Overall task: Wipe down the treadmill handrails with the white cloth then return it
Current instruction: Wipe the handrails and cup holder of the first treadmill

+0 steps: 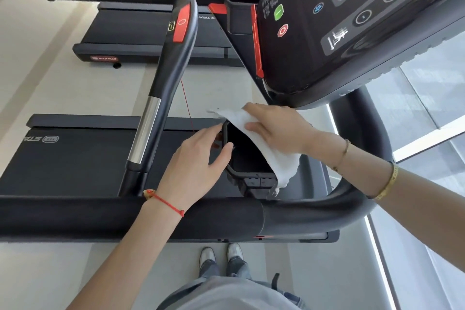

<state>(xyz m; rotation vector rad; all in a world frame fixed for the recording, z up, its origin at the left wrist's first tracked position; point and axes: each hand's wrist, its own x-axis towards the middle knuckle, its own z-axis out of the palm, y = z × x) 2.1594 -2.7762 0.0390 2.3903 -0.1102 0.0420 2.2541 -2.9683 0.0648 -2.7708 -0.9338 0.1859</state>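
White cloth [261,138] is seen draped over the right edge of a black cup holder [247,158] on the near treadmill, one corner lifted toward the upper left and the other end hanging down past the holder's lower right side. Nearest the camera, a grey garment and two shoes [221,255] on the pale floor [63,272] are seen at the bottom of the view. Just beyond them, the broad black handrail [100,216] is crossed by both forearms; it curves upward on the right. The left hand [193,163], with a red string at the wrist, is laid at the holder's left rim, its thumb hooked over the rim and its fingers [208,133] extended toward the cloth's lifted corner; whether the cloth is actually pinched there cannot be told. The right hand [274,126], with a thin bracelet at the wrist and a gold bangle farther up the forearm, is pressed flat on the cloth, fingers straight and slightly spread. Beyond the hands, a slim inner handlebar [166,78] with a chrome section and a red panel is angled upward. At upper right, the console [352,20] with its keypad, green button and red stop button is seen. Farther off, a second treadmill [141,40] is standing on the floor.
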